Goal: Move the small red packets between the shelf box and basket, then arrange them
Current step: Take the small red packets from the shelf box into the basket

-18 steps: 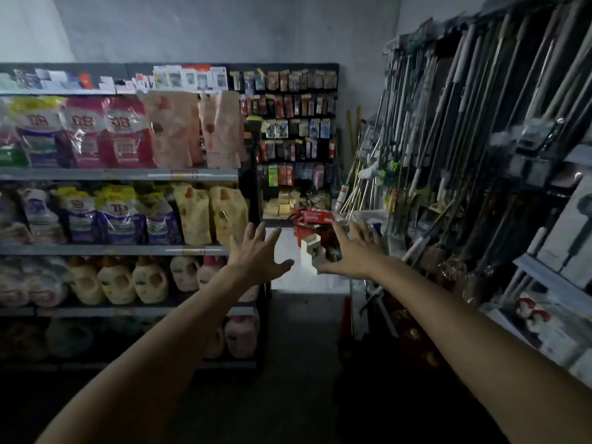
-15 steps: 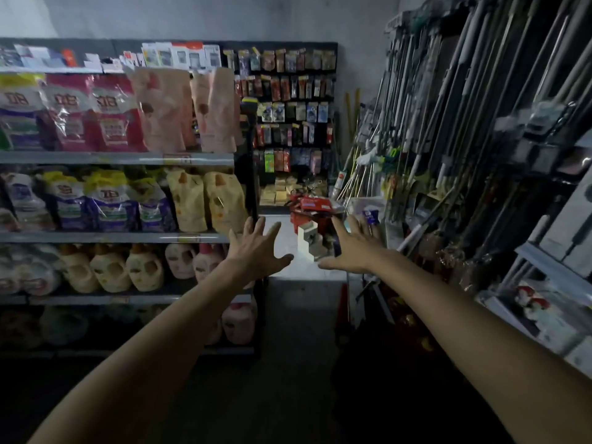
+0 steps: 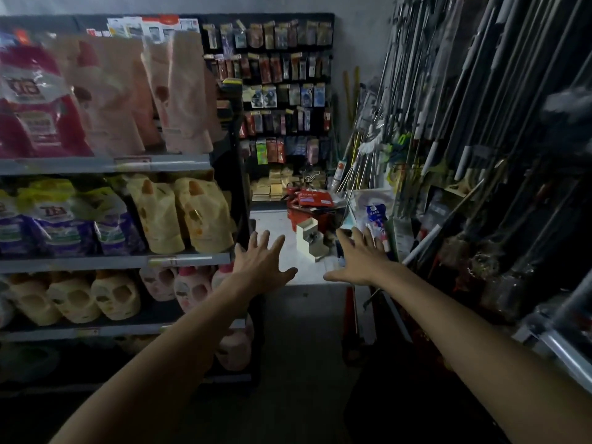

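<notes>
Both arms out ahead of us, left hand (image 3: 261, 267) and right hand (image 3: 360, 257) spread flat and empty, reaching toward the red basket (image 3: 296, 216) at the aisle's end, where red packets (image 3: 315, 198) lie on top and a small white box (image 3: 307, 240) stands just in front. We'd do best to close in and pinch one packet by its edge rather than scoop. The labels on the detergent pouches (image 3: 57, 219) are too blurred for us to read.

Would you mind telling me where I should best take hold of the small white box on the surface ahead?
Probably by its two flat side walls, coming from the front and slightly above. The white box stands upright with a tall back and a lower stepped front, so a grip across the sides looks steadiest.
</notes>
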Demonstrator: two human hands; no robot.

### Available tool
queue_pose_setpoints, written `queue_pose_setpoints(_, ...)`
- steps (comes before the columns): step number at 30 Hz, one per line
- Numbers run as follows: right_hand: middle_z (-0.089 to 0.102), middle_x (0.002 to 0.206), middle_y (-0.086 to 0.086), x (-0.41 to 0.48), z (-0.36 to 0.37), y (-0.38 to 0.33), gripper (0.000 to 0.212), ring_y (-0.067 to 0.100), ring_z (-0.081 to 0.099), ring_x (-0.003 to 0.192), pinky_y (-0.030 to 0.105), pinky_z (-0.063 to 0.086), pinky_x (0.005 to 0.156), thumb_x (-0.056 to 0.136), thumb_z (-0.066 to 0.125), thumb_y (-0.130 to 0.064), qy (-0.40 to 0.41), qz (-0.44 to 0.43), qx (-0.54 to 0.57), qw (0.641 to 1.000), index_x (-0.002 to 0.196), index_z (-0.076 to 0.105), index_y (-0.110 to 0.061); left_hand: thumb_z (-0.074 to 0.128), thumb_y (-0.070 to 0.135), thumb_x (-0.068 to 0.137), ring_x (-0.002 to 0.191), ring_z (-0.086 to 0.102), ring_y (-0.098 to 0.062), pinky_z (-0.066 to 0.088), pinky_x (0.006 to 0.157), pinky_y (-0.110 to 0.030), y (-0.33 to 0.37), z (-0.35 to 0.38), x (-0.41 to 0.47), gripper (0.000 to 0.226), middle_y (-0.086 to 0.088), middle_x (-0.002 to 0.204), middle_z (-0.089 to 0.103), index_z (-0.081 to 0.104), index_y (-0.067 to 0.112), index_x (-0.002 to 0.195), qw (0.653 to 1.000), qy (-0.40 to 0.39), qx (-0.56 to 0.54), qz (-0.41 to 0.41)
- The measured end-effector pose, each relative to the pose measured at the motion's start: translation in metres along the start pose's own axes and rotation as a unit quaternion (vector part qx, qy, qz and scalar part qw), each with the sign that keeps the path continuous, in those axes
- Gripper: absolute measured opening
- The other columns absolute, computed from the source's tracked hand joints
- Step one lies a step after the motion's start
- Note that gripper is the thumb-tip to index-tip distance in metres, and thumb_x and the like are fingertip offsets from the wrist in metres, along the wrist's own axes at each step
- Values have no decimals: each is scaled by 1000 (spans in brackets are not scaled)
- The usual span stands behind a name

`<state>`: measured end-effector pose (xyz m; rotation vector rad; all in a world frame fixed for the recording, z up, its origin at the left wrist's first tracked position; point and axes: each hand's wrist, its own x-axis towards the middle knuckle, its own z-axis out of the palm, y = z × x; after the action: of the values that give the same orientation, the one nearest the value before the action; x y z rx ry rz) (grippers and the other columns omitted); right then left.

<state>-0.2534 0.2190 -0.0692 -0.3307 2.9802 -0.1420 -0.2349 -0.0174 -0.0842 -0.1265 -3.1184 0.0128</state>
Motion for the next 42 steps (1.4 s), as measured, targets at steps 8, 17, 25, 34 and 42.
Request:
queue_pose_setpoints(8, -6, 168, 16, 148, -27, 39, 114, 42, -12, 154, 56, 5, 124, 82, 62, -72, 15, 8, 41, 999, 161, -3, -22, 44, 79, 87, 156, 10, -36, 19, 121, -62, -1, -5, 167, 95, -9, 171, 7, 9, 32, 161, 1000, 13, 17, 14)
queue_pose_setpoints(17, -4, 168, 15, 294, -34, 89, 110, 41, -9, 154, 55, 6, 122, 84, 64, -66, 29, 25, 74, 997, 161, -1, -22, 47, 74, 89, 156, 13, -35, 22, 119, -60, 14, 25, 321, 91, -10, 170, 12, 14, 31, 161, 997, 61, -11, 48)
queue_pose_setpoints(25, 1, 167, 16, 485, -57, 111, 113, 41, 0, 153, 56, 7, 122, 83, 66, -65, 50, 23, 56, 997, 161, -3, -21, 49, 74, 88, 156, 11, -37, 19, 119, -65, -8, 39, 511, 91, -11, 170, 10, 7, 34, 158, 998, 40, -32, 48)
queue_pose_setpoints(34, -3, 167, 14, 678, -108, 118, 116, 42, -11, 153, 59, 4, 122, 81, 65, -70, 30, -4, 40, 999, 161, -5, -23, 54, 74, 86, 155, 11, -40, 18, 118, -69, -64, 23, 703, 99, -12, 169, 12, 1, 36, 160, 999, 27, -28, 22)
queue_pose_setpoints(42, -5, 168, 15, 835, -117, 132, 114, 42, -12, 153, 58, 0, 124, 81, 61, -74, -1, -4, 18, 1000, 161, -4, -25, 48, 80, 85, 153, 24, -35, 23, 119, -63, -107, 42, 848, 91, -7, 168, 21, 14, 39, 158, 996, 32, -78, -11)
